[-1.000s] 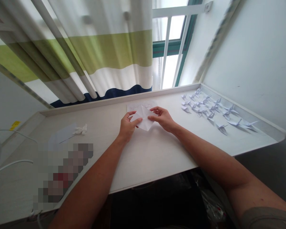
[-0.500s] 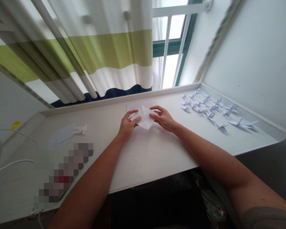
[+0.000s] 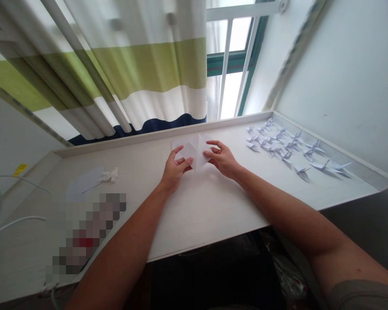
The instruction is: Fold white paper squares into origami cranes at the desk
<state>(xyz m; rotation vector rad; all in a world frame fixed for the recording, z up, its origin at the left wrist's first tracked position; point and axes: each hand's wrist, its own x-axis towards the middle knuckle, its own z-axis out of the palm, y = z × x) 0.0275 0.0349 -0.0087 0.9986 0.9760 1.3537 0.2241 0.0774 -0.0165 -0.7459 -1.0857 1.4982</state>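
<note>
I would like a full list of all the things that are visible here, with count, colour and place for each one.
folded paper: one, white, held up between both hands above the table's middle
paper cranes: roughly twenty, white, standing in rows at the table's far right
flat sheet: one, white, lying on the table at the left
small folded piece: one, white, on the flat sheet's right corner
table: one, white with a raised rim, under everything
curtain: one, white with green and dark blue stripes, behind the table
window: one, green frame, right of the curtain
cable: one, white, far left
left hand: one, grips the paper's left side
right hand: one, grips the paper's right side
</note>
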